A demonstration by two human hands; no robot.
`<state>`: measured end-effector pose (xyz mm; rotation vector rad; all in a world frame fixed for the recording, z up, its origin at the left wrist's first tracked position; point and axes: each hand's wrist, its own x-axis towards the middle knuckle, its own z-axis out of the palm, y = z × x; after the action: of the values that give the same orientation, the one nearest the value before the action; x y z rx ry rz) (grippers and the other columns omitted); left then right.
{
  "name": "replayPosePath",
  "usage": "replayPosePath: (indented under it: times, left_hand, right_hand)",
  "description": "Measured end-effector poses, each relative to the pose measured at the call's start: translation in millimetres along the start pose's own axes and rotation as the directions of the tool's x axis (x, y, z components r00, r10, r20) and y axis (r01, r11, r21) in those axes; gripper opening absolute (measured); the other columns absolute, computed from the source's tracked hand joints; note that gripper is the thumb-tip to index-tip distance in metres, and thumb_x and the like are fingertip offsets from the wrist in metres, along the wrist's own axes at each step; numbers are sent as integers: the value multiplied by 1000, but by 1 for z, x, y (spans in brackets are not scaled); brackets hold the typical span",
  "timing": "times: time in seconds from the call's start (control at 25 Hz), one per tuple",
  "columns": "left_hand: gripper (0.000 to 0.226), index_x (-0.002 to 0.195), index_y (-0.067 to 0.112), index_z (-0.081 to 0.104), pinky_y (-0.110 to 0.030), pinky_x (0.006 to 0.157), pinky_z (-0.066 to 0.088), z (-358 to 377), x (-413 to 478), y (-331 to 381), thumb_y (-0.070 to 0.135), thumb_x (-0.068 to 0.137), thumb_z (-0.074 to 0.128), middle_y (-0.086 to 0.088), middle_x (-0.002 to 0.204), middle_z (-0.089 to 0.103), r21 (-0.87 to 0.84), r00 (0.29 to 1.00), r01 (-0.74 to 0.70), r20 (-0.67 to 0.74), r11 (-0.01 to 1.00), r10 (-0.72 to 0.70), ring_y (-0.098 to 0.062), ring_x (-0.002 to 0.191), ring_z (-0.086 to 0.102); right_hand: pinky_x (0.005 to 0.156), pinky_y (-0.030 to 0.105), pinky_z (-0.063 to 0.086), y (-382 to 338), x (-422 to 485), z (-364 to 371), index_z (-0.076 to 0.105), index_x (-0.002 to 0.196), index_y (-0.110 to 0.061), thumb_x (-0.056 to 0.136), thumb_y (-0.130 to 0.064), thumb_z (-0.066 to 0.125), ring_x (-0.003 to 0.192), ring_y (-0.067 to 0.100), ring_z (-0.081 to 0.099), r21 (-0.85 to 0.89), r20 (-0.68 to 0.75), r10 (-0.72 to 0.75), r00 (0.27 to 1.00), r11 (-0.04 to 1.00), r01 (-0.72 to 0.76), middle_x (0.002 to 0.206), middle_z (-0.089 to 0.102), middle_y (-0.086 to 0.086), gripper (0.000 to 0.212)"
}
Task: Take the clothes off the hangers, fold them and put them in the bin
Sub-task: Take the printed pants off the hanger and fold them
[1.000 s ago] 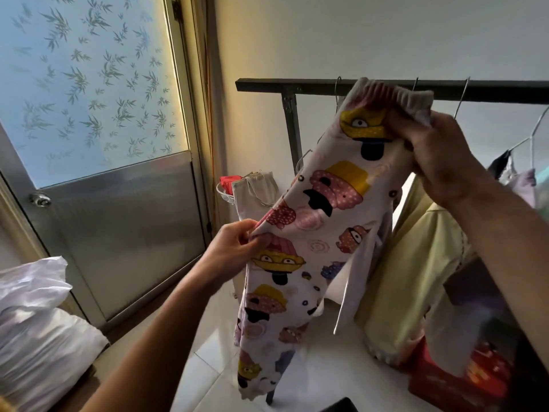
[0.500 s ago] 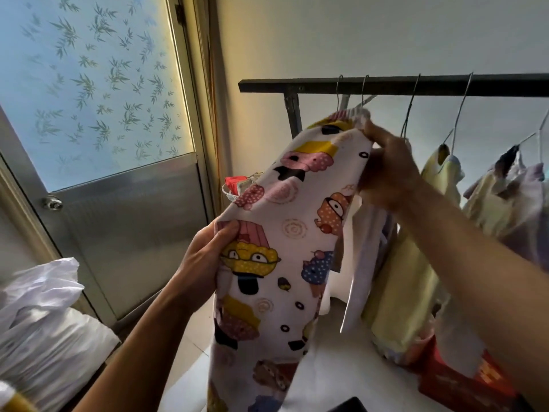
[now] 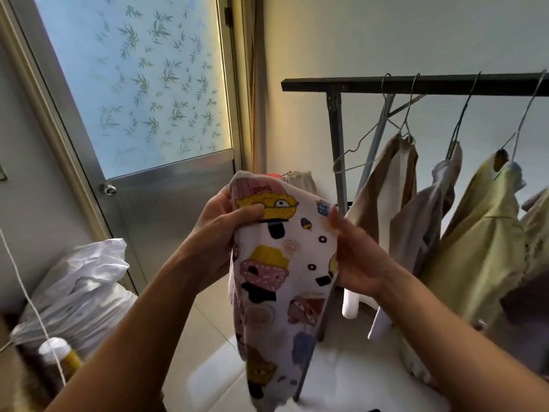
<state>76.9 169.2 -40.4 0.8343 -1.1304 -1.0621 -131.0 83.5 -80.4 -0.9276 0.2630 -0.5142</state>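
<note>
Patterned trousers (image 3: 282,263) hung in the middle of the head view, doubled over at the top and trailing down to the lower edge of the frame. They were off any hanger and well apart from the rail (image 3: 416,84) at upper right.

Your left hand (image 3: 217,230) gripped the folded top, fingers curled round the bunched cloth and thumb pressed onto the yellow print. Your right hand (image 3: 356,257) lay along the right edge of the cloth with its fingers nearly straight, touching rather than clasping. Its thumb was hidden, so I saw no pinch there.

To my eye the fabric was thin, light and quite limp: it would sag wherever you left it unsupported, but would not slip or tear easily. You would do best to take it by the edges of the fold, one hand at each side, so the lower half drops straight.

A bare wire hanger (image 3: 365,144) dangled from the rail, with shirts (image 3: 481,248) on the hangers to its right. A white bag (image 3: 83,281) sat at lower left. I could not make out the bin.
</note>
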Motion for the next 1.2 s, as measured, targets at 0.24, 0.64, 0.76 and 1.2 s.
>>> replayPosePath:
  times: [0.24, 0.64, 0.76, 1.2]
  left_hand:
    - [73, 141, 25, 31, -36, 67, 61, -12, 1, 0, 5, 82, 68, -16, 118, 63, 221, 986, 168, -26, 961, -167, -31, 96, 71]
    - [75, 140, 21, 41, -37, 75, 61, -9, 7, -1, 11, 72, 71, -19, 119, 57, 242, 989, 136, -86, 961, -118, -29, 94, 70]
    - [73, 139, 16, 43, -31, 73, 60, -6, 7, 5, -1, 73, 70, -13, 116, 56, 382, 994, 94, 8, 919, -106, -20, 95, 70]
    - [30, 88, 22, 57, -20, 71, 42, -14, 20, 6, 36, 73, 80, -1, 103, 48, 977, 962, -84, 27, 198, 272, -15, 99, 47]
  right_hand:
    - [63, 38, 60, -6, 9, 11, 24, 150, -21, 85, -4, 62, 89, 31, 70, -281, -391, -279, 877, 944, 175, 121, 59, 21, 77]
    - [87, 43, 57, -29, 4, 19, 40, 139, -33, 83, 6, 64, 108, 33, 62, -581, -300, -405, 863, 796, 171, 126, 55, 18, 73]
    - [75, 24, 58, -37, -5, 24, 46, 137, -24, 89, 8, 56, 103, 23, 63, -698, -257, -439, 861, 700, 149, 118, 58, 10, 58]
    - [93, 47, 49, -49, -5, 16, 52, 98, -25, 92, -23, 59, 111, 22, 44, -986, 4, -670, 742, -125, -108, 110, 33, -2, 10]
